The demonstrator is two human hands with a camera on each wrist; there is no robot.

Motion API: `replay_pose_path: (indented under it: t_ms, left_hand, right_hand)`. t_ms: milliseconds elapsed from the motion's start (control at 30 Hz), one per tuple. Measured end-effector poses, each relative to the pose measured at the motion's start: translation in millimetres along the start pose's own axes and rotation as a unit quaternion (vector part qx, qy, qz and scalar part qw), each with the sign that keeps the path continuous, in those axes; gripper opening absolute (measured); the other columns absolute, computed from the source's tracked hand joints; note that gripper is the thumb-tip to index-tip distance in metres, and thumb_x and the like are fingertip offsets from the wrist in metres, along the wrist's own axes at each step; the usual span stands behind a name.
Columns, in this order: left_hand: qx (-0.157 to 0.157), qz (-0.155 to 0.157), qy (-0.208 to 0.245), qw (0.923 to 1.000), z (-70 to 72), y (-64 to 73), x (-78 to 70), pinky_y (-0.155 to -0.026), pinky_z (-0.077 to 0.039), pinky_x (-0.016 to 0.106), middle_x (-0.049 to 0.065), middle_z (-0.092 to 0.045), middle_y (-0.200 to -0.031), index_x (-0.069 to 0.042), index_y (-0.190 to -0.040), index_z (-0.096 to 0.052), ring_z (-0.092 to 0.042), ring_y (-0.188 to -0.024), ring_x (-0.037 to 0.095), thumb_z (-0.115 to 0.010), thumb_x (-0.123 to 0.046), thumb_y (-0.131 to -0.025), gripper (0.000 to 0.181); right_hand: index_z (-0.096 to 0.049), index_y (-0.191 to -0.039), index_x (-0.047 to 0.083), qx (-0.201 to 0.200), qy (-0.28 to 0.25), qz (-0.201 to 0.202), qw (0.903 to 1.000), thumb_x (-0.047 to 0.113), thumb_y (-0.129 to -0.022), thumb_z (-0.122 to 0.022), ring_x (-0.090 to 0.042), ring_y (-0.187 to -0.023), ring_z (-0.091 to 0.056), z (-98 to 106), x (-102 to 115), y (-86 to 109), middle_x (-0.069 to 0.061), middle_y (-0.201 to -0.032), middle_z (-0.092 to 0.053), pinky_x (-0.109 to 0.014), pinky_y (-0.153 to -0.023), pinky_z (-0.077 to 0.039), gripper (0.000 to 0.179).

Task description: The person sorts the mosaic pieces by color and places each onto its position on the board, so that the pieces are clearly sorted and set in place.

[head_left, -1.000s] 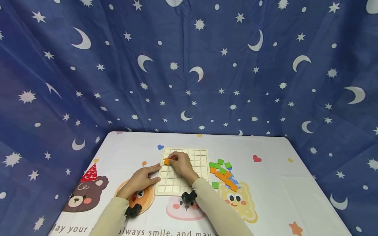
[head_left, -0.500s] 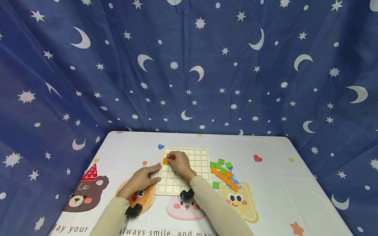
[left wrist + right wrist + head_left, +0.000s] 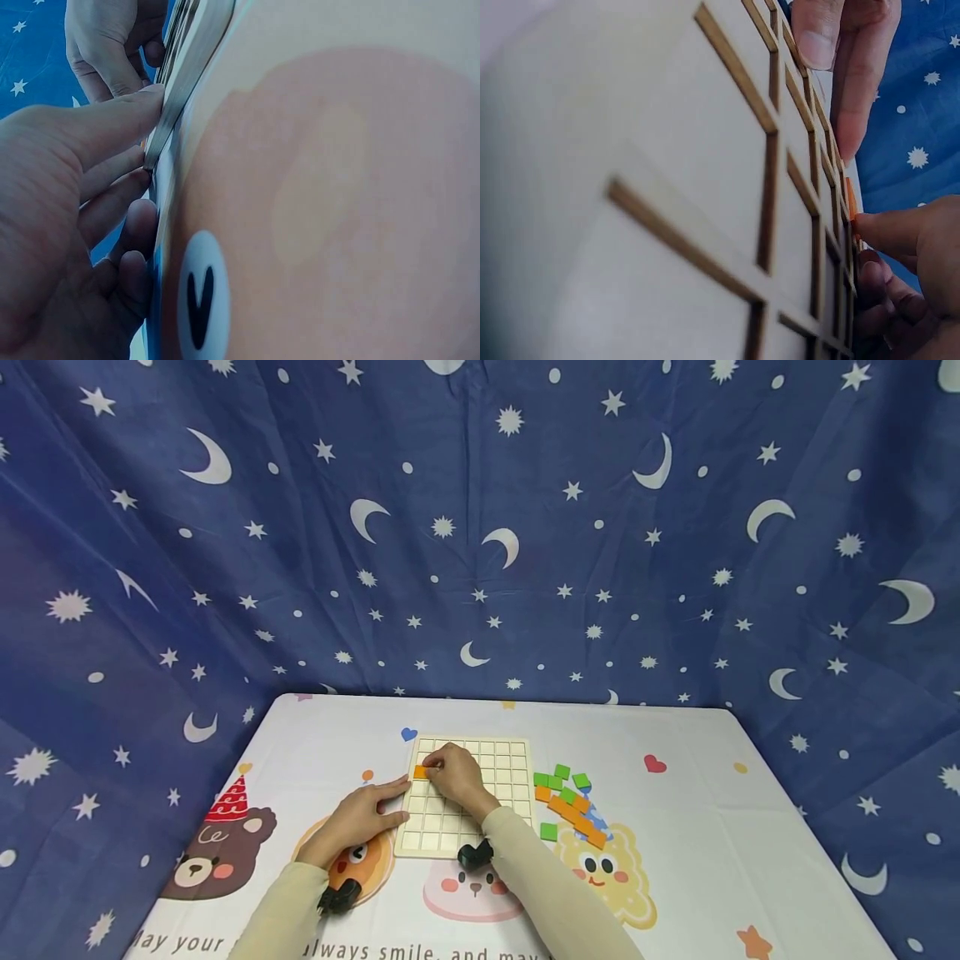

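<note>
A wooden grid board (image 3: 450, 842) lies on the table, its square cells divided by thin raised strips. In its left column, second row from the far edge, is an orange tile (image 3: 420, 772). My right hand (image 3: 457, 778) reaches over the board with curled fingers and pinches the right end of this tile. The right wrist view shows the thumb against the orange tile (image 3: 851, 198); the other fingers are partly hidden. My left hand (image 3: 362, 814) touches the board's left edge with extended fingers. Up close in the left wrist view, its thumb rests along the board's side (image 3: 191, 71).
Right of the board lie several loose green tiles (image 3: 548, 832) and several orange tiles (image 3: 576, 818), some close together. A white printed cloth (image 3: 697, 827) covers the table. Behind it hangs a blue curtain (image 3: 420, 568) with moons and stars. A black wrist device sits on each forearm.
My right hand has shifted slightly left with the orange tile, which now lies flatter and lower over the left-column cell. The left hand stays against the board's edge.
</note>
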State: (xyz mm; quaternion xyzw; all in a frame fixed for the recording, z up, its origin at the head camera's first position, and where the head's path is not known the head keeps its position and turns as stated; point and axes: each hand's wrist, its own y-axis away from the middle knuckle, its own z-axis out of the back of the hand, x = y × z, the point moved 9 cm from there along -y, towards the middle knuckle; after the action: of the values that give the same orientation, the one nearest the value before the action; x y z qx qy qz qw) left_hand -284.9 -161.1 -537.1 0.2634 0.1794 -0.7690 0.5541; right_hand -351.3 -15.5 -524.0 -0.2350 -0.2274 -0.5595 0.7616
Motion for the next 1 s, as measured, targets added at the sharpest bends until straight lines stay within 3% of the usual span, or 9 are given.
replay_pose_path:
  t_ms: [400,767,1000]
  left_hand:
    - [0.002,0.0,0.008,1.0,-0.2,-1.5,-1.3,-0.111,-0.037,0.058,-0.001,-0.047,-0.152,-0.019,-0.142,-0.054,-0.044,-0.139,0.036,-0.072,-0.037,-0.089,0.059]
    - [0.003,-0.016,0.013,0.9998,0.7,1.4,-3.8,-0.112,-0.036,0.056,0.002,-0.048,-0.151,-0.015,-0.142,-0.054,-0.044,-0.139,0.036,-0.072,-0.035,-0.089,0.06]
    - [0.008,-0.013,0.011,0.9998,-0.5,1.3,-3.3,-0.113,-0.035,0.057,0.002,-0.046,-0.152,-0.015,-0.143,-0.053,-0.043,-0.14,0.036,-0.071,-0.038,-0.089,0.061]
  right_hand:
    - [-0.072,-0.112,0.013,0.022,-0.107,0.008,0.994,0.018,-0.093,-0.068,-0.007,-0.085,-0.066,24,7,10.7,0.001,-0.105,-0.073,-0.019,-0.07,-0.054,0.021]
    - [-0.072,-0.11,0.012,-0.004,-0.128,0.031,0.9913,0.019,-0.092,-0.069,-0.011,-0.087,-0.067,53,8,22.9,0.002,-0.102,-0.073,-0.025,-0.072,-0.054,0.019]
    - [-0.073,-0.107,0.019,-0.029,-0.124,0.041,0.991,0.02,-0.092,-0.069,-0.012,-0.088,-0.066,71,8,33.4,0.004,-0.101,-0.073,-0.025,-0.072,-0.053,0.015]
